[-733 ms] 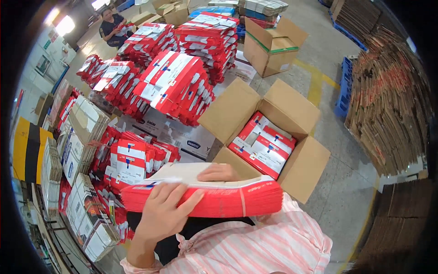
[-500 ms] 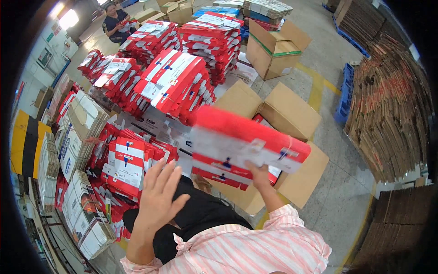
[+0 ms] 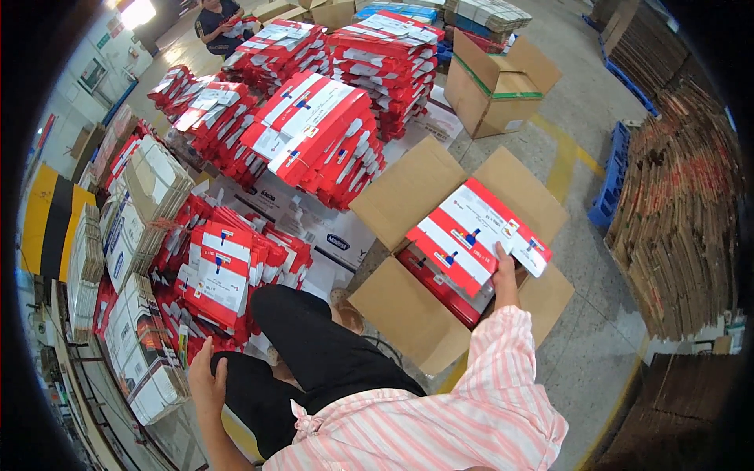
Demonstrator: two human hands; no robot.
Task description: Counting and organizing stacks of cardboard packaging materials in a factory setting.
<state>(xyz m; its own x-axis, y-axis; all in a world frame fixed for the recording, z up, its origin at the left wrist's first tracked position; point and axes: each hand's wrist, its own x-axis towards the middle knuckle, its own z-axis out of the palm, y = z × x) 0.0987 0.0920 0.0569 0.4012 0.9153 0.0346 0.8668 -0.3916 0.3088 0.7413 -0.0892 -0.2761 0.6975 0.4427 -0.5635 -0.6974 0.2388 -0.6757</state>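
My right hand (image 3: 505, 276) grips the near edge of a bundle of flat red-and-white printed cartons (image 3: 475, 228). The bundle lies tilted over the mouth of an open brown cardboard box (image 3: 412, 326), whose flaps are spread outward. More red-and-white packaging (image 3: 440, 289) shows inside the box, below the bundle. My left hand (image 3: 206, 381) is empty and open beside my knee, with fingers stretched out. Nearest to it is a loose heap of red-and-white flat cartons (image 3: 216, 275) on the left.
Tall stacks of red-and-white cartons (image 3: 314, 141) stand ahead. Another open brown box (image 3: 495, 90) is at the far right. Flattened brown cardboard (image 3: 667, 204) is piled beside a blue pallet (image 3: 611, 177). Tied white bundles (image 3: 141, 353) line the left. A person (image 3: 220, 27) crouches at the back.
My right hand has carried the carton bundle right and down onto the open box. My left hand has dropped back toward my body, down and left.
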